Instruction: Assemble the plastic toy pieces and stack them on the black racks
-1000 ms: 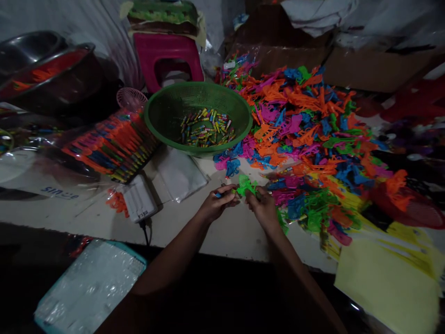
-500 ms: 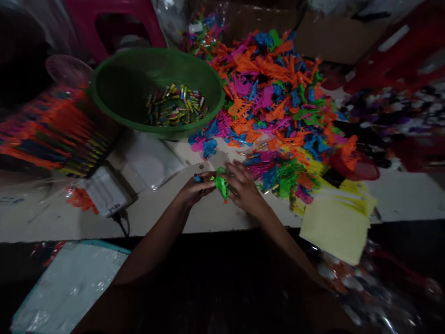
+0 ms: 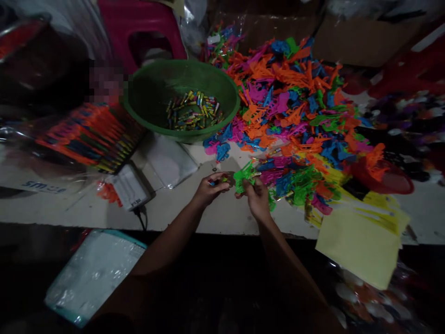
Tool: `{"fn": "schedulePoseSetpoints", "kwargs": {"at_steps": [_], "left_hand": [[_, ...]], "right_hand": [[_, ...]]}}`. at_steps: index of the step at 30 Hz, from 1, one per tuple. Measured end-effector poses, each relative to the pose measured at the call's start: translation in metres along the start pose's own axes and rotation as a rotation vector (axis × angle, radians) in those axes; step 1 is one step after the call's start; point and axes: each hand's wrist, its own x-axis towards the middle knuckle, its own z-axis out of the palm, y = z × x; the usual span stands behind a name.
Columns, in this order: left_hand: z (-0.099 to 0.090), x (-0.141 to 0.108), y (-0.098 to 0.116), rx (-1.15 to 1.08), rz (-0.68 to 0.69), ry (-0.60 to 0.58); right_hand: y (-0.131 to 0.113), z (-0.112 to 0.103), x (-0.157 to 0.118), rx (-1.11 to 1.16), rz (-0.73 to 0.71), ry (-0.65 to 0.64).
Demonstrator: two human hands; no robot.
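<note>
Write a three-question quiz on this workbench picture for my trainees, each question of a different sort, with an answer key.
1. Multiple choice: what colour is the plastic piece held in the right hand?
A) blue
B) green
C) orange

2. True or false: the pink stool stands beyond the green basket, as seen by the person working.

3. Fill in the gap: from the person's view, the heap of colourful plastic pieces lies mainly to the ____ of the basket.

Key:
1. B
2. True
3. right
</note>
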Motion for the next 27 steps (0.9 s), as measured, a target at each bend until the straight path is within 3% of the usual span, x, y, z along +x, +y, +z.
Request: {"fn": "schedulePoseSetpoints", "kwargs": {"at_steps": [8,11,15,21,24,27], "left_hand": [[0.002,-0.004,0.001,0.077,0.096,0.057],[0.003,-0.005,0.004,0.117,0.117,0.120],[0.002,-0.005,0.002,0.196,0.126,0.110],[-0.002,-0.008,-0.008,0.448,0.274,0.178],[-0.002,-0.010,-0.011,0.535,0.335,0.143],[0.000,-0.012,-0.010,0.500,0.309,0.074]], "right_hand": [[0.007,0.011,-0.009,-0.234,-0.010,0.033],[0.009,0.015,-0.013,-0.205,-0.043,0.091],[0.011,0.018,-0.013,-0.236,-0.007,0.056],[0.020,0.021,-0.009,-0.382,0.024,0.117],[0.022,0.027,-0.007,-0.414,0.016,0.162],[0.018,0.028,-0.002,-0.440,0.001,0.170]]}}
